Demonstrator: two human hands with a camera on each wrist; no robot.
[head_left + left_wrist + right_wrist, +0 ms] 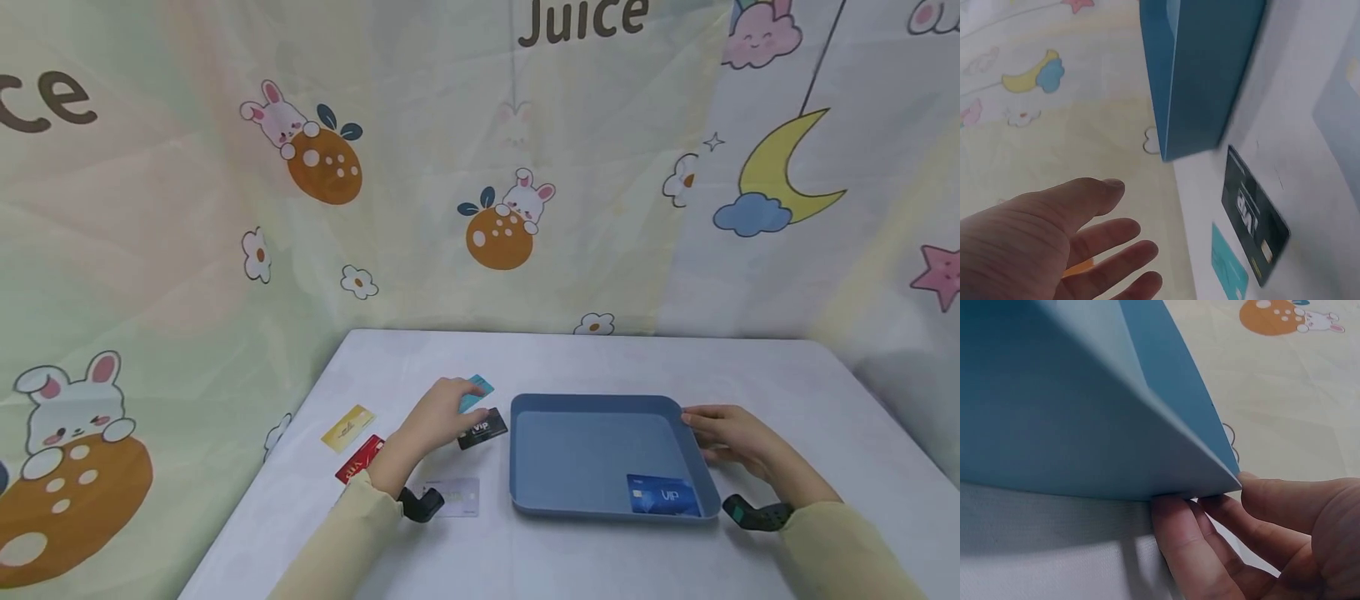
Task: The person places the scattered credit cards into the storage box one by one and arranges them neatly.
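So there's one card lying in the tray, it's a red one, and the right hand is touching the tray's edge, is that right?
Not quite: the card in the tray is blue, not red, as the head view shows. The rest holds: it is the only one in there, and the right hand touches the tray's edge.

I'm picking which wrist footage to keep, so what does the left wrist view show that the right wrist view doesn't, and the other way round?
Only the left wrist view shows the left hand, holding nothing, with the black card and teal card. Only the right wrist view shows the right hand, gripping the edge of the blue tray. Both share the blue tray, white tabletop and printed backdrop.
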